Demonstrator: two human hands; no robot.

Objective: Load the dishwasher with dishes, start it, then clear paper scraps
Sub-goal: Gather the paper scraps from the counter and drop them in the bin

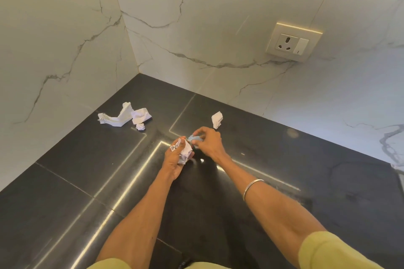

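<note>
On a black stone counter (284,172) my left hand (176,160) grips a bunch of crumpled white paper scraps (185,149). My right hand (207,141) pinches a small bluish scrap (194,138) right beside the left hand's bunch. Loose white scraps lie on the counter: a long torn strip (119,117) with a crumpled piece (141,116) and a tiny ball (140,126) at the back left, and one folded piece (217,119) just beyond my right hand.
White marble walls (196,17) meet in a corner behind the counter. A wall socket with a switch (293,42) sits on the right wall. A thin bangle (252,188) is on my right forearm. No dishwasher is in view.
</note>
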